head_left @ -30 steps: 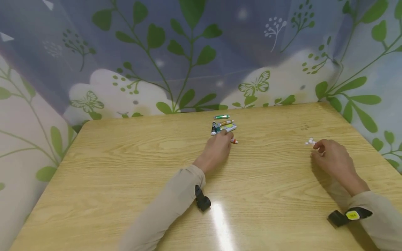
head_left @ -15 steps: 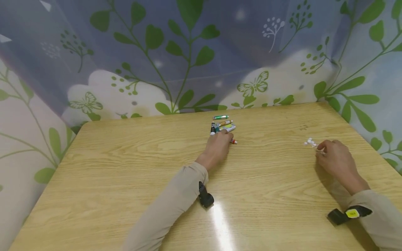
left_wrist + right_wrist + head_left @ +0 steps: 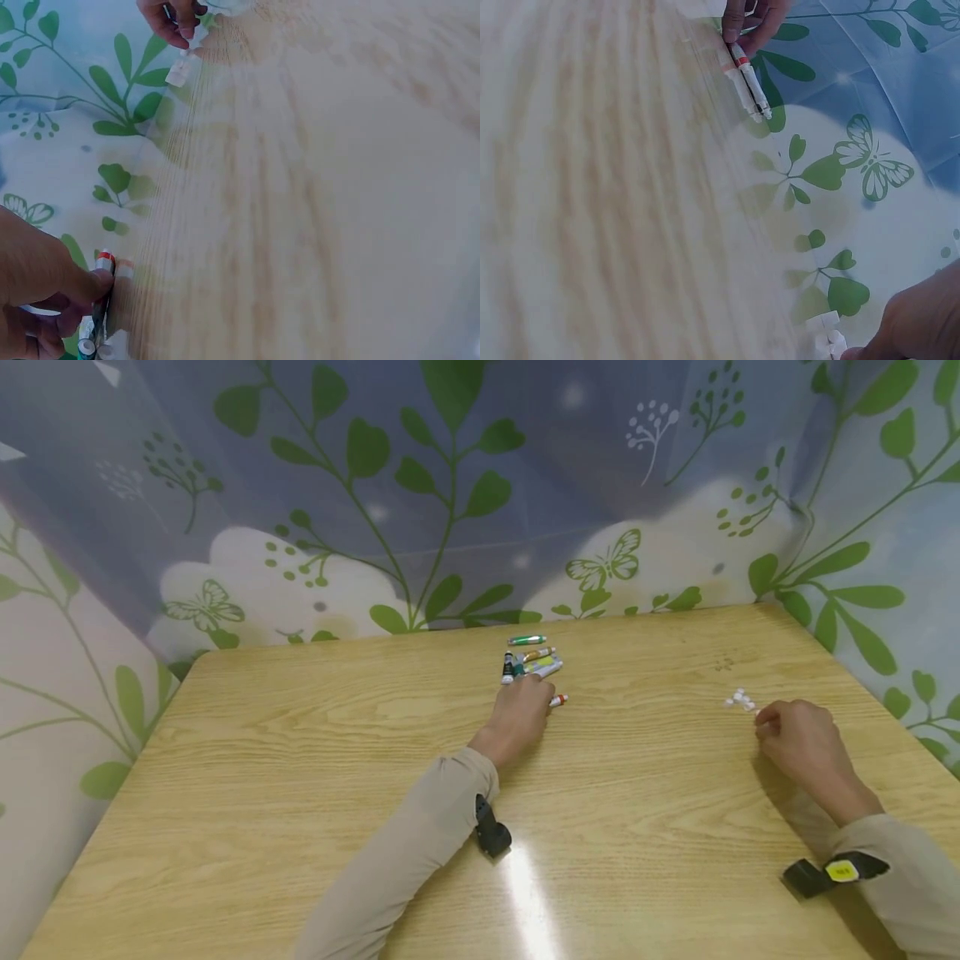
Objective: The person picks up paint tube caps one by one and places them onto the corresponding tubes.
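My left hand [image 3: 517, 706] pinches a red-banded white paint tube [image 3: 558, 700] near the back of the table. In the left wrist view the thumb lies along this tube [image 3: 106, 261]. Right behind that hand lie several more tubes: a black one [image 3: 507, 668], an orange-brown one [image 3: 537, 654], a silver one with yellow-green [image 3: 550, 667] and a green one [image 3: 527, 641]. To the right, my right hand [image 3: 802, 743] has thumb and fingertips together on a small white piece, mostly hidden by the fingers. Several similar white pieces [image 3: 740, 698] lie clustered just beyond its fingertips.
The wooden table [image 3: 300, 760] runs back to a leaf-patterned cloth [image 3: 480, 568], which also hangs along both sides. Dark straps with small cameras sit on both wrists. A bright reflection [image 3: 528, 893] lies on the table's front part.
My right hand has drawn slightly back from the white pieces and its thumb and fingertips have come together. The left hand stays at the red-banded paint tube.
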`<state>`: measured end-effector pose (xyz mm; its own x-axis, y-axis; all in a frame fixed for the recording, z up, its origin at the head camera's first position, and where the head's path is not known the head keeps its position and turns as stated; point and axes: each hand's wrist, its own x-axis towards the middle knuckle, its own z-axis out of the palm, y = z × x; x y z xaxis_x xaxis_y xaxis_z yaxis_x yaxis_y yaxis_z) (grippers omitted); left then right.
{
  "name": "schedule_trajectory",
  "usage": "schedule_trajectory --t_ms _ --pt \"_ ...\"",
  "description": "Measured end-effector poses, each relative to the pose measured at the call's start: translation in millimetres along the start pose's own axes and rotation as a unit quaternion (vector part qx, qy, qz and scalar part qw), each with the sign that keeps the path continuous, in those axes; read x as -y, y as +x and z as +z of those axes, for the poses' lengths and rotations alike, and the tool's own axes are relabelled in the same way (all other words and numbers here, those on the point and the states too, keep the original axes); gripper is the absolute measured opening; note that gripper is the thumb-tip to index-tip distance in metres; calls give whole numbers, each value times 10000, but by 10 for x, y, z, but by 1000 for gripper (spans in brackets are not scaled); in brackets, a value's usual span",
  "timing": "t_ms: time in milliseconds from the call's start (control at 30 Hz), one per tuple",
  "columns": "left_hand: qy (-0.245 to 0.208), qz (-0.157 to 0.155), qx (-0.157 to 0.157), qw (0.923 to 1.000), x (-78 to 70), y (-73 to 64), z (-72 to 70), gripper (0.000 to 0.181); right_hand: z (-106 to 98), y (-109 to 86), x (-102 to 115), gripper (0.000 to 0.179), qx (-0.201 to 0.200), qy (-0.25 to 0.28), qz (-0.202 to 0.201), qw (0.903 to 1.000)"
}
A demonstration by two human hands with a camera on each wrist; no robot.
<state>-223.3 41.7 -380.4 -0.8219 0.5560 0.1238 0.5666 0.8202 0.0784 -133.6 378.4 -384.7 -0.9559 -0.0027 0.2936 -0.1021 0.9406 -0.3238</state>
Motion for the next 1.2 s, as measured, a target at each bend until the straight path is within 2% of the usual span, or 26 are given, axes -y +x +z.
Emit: schedule_trajectory --t_ms 267,500,567,633,733,800,867,1000,1200 --pt "-141 -34 74 9999 -1 -16 7 10 1 -4 30 10 -291 -3 -195 9994" --pt "-20 58 98 9999 -27 -35 -4 12 -16 -10 46 11 18 -31 -157 9999" --pt "-20 81 122 9999 -38 -45 -15 13 -64 -33 63 17 271 -58 -152 9995" --pt "28 100 118 9999 -46 -55 -31 15 -133 -69 86 28 785 -68 -57 9969" --pt "178 152 80 9997 -57 -66 -60 16 -222 -159 128 41 1791 -54 143 9837" --pt "267 165 46 9995 -68 -70 -89 17 -268 -231 157 42 2219 -61 128 9750" --pt "299 156 50 9994 -76 -75 -115 17 -290 -304 189 39 2389 29 -22 9710" --pt "278 62 131 9995 -88 -84 -147 18 -279 -388 287 36 2360 285 -414 9705" --pt "352 55 258 9990 -105 -95 -150 21 -182 -377 449 33 2264 592 -1105 9659"
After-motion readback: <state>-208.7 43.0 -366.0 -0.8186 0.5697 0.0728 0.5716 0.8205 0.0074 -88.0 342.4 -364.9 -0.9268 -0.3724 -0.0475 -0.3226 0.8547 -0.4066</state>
